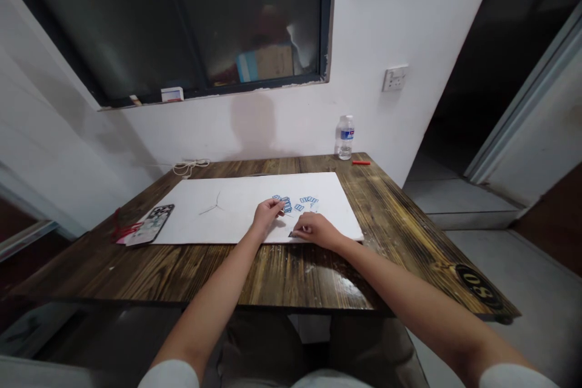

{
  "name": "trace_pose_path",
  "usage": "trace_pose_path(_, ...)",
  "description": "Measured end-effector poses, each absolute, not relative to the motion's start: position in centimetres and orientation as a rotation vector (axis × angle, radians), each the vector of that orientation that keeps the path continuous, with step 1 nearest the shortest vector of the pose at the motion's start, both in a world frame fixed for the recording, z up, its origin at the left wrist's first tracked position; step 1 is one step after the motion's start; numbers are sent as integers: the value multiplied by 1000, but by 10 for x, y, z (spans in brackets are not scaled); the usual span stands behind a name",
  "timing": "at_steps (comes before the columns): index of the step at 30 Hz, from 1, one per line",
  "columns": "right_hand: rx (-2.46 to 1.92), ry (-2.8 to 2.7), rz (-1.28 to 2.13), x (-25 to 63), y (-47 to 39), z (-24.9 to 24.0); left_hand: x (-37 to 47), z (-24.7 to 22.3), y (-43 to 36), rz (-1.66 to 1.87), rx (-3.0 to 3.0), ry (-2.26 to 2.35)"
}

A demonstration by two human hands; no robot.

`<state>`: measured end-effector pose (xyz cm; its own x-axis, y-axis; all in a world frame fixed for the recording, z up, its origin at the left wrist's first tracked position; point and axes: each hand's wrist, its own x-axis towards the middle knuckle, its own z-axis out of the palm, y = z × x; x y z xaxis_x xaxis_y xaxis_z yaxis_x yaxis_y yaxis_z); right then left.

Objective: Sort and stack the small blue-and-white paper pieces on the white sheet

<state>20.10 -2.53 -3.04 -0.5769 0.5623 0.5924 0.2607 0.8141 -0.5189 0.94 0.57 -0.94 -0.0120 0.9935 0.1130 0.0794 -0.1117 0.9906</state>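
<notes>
My left hand (267,213) is closed in a pinch on a small blue-and-white striped piece (286,204), just above a white board (245,194). To the right of it lie several similar blue striped pieces (309,200) in a loose cluster. My right hand (317,230) rests near the board's front edge with its fingers curled and pressed together. At its fingertips is a small dark piece (291,234), too small to name. Thin dark strands (216,205) forming a three-armed shape lie on the left part of the board.
A phone in a patterned case (157,224) overlaps the board's left edge, with red strands (128,231) beside it. Along the wooden table's (273,273) back are a white cable (191,165), a plastic water bottle (346,138) and a red pen-like stick (361,162).
</notes>
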Motion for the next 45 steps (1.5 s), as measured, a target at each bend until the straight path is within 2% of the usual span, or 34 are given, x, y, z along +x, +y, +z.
trace_pose_path(4,-812,-1821,806,202,-20,-33,10,-10,5,1143,1495,1172)
trace_pose_path(8,-874,-1585,954,202,-16,-36,9,-12,7,1024,1644,1116)
trace_pose_path(17,-1034,-1538,776,206,-19,-34,9,-8,5,918,1759,985)
trace_pose_path(28,-968,-1667,833,204,-10,-42,11,-4,-3,874,1742,957)
trace_pose_path(31,-953,-1811,732,205,-11,-40,10,-4,-2,994,1696,946)
trace_pose_path(39,-848,-2472,79,200,-27,-37,10,0,-2,1236,1532,993)
trace_pose_path(45,-817,-2538,98,202,-30,-31,11,0,0,1289,1474,1059)
